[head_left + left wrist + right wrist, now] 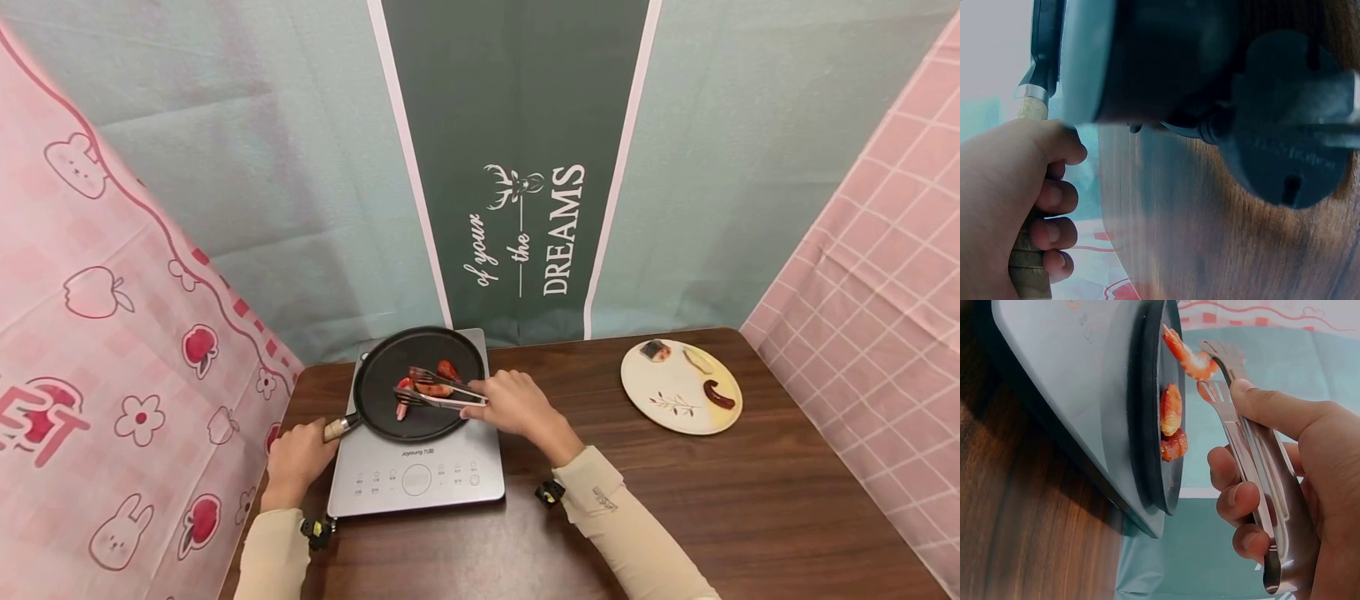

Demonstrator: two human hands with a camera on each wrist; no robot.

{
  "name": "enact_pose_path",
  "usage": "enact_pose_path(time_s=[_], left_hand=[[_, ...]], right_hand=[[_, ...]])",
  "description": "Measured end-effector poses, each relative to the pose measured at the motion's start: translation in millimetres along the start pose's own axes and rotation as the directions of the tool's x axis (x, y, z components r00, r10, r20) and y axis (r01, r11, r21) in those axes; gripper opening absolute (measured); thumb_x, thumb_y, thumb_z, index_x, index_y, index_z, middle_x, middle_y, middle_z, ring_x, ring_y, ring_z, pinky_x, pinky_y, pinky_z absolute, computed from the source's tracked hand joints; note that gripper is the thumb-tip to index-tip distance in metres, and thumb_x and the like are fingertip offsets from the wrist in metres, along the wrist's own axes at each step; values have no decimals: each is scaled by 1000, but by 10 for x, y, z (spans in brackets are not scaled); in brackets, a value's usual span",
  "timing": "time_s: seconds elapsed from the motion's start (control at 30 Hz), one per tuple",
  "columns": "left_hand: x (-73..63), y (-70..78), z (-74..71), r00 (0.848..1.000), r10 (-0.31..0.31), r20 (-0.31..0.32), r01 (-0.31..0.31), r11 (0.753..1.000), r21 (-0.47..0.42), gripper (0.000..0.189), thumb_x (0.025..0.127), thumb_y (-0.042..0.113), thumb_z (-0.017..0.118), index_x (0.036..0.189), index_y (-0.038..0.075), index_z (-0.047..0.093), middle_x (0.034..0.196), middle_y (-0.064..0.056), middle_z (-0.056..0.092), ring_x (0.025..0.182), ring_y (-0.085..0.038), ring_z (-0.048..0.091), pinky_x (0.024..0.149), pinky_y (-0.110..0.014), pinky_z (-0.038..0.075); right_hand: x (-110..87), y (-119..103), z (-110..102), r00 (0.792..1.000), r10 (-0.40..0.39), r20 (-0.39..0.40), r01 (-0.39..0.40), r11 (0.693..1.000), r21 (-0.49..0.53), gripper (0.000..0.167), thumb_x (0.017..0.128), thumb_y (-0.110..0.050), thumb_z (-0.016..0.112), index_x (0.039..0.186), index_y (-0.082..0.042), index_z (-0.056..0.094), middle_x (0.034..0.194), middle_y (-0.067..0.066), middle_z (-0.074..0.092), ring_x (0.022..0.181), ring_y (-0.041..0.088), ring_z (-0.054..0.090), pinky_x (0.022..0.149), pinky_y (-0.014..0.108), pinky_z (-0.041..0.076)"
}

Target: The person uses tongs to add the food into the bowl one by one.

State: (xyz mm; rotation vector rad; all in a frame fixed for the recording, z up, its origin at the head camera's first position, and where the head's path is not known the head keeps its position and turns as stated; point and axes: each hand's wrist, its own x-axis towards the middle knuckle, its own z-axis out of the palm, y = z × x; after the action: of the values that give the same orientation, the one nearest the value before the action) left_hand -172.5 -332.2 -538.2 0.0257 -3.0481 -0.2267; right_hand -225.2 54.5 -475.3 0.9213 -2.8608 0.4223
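My left hand [298,457] grips the wooden handle [1035,109] of a round black frying pan [382,408]. In my right hand [517,406] is a pair of metal tongs [1260,462], thumb on one arm and fingers curled round the other. The tong tips reach over the pan, one on either side of the end of a pink-orange shrimp [1186,357]. Beside the shrimp in the pan lie a browned orange piece of food [1171,409] and a darker red piece [1174,445]. In the left wrist view the pan's cooking surface is hidden.
Under the pan is a silver induction cooker [375,492] with a touch panel. At the right of the brown wooden table [555,542], a white plate [652,387] bears several pieces of food, among them a curved dark-red sausage [716,395]. Fabric backdrops [697,167] stand behind and beside the table.
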Motion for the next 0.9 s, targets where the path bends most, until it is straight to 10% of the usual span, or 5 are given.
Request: enact_pose_path(time_s=[0.9], left_hand=[[4,5,-7,1000,-4,-20,4,1000,-1,25,91,25,75,88,3,63,72,-19,67,57,-38,61,53,-54,45]], right_hand=[[40,-38,110,999,46,11,-46,999,-28,48,90,-60,77,111,-16,79,78,10,73,71,30,70,64,46,54]])
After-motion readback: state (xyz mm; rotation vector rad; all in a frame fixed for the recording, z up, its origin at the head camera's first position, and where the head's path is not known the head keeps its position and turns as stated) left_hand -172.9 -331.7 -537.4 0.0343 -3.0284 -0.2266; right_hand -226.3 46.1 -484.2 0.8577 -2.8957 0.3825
